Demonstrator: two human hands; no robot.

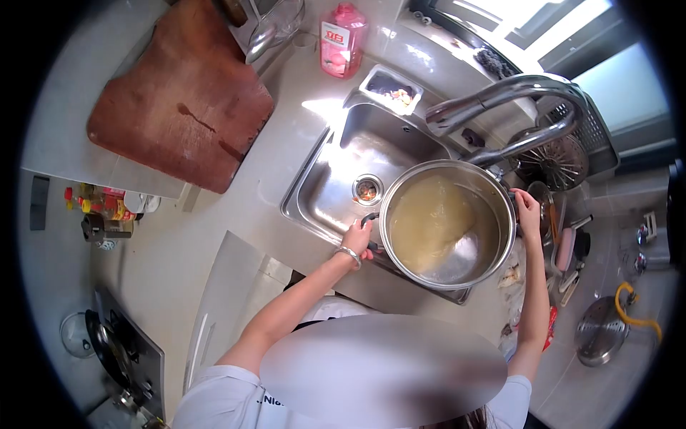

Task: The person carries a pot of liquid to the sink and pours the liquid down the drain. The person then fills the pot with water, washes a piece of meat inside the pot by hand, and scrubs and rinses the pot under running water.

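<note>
A large steel pot with cloudy yellowish liquid in it is over the right part of the sink. It tilts, so the liquid gathers on the left and bare metal shows at the lower right. My left hand, with a bracelet at the wrist, is closed round the pot's dark left handle. On the other side my right hand grips the right handle. Food scraps lie in the sink drain. The faucet arches just behind the pot. Whether the pot's bottom touches the sink is hidden.
A pink detergent bottle and a small tray of scraps stand behind the sink. To the left leans a wooden cutting board. Brushes and a steel lid are at the right; a black pan is lower left.
</note>
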